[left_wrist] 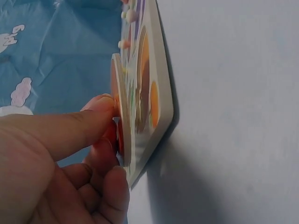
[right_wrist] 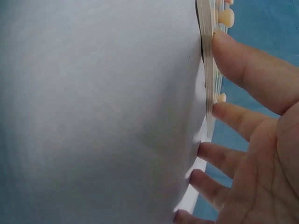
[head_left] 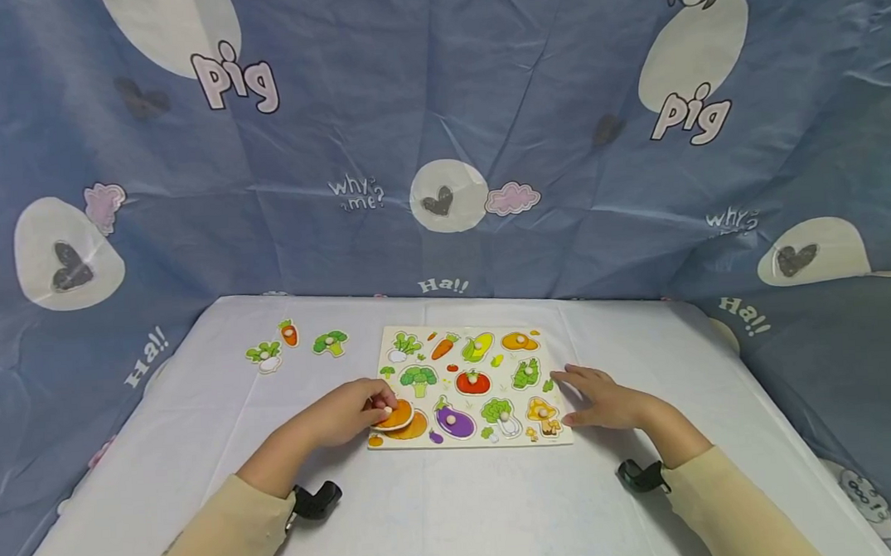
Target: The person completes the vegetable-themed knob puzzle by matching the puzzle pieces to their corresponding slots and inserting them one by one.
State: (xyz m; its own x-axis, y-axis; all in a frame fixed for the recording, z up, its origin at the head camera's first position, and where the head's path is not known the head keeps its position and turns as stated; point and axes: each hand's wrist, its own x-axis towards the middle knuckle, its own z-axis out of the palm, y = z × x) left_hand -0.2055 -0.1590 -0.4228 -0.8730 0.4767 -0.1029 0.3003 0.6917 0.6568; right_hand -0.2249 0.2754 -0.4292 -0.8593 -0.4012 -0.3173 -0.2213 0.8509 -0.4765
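My left hand [head_left: 354, 410] pinches an orange pumpkin puzzle piece [head_left: 399, 416] by its knob, above the lower left corner of a wooden vegetable puzzle board [head_left: 490, 442]. In the left wrist view the piece [left_wrist: 122, 100] stands nearly parallel to the board, a narrow gap away. It partly overlaps the orange recess [head_left: 415, 429] in the head view. At the board's right side my right hand [head_left: 608, 402] has its fingers spread. Its thumb [right_wrist: 233, 56] and index finger rest at the board's edge, the other fingertips on the white cloth.
Beyond the board's left side lie a radish piece [head_left: 266, 357], a carrot piece [head_left: 289, 334] and a broccoli piece [head_left: 331, 343]. An eggplant [head_left: 459, 425], a tomato [head_left: 473, 383] and several other knobbed pieces sit in the board. Blue patterned fabric [head_left: 445, 261] rises behind the table.
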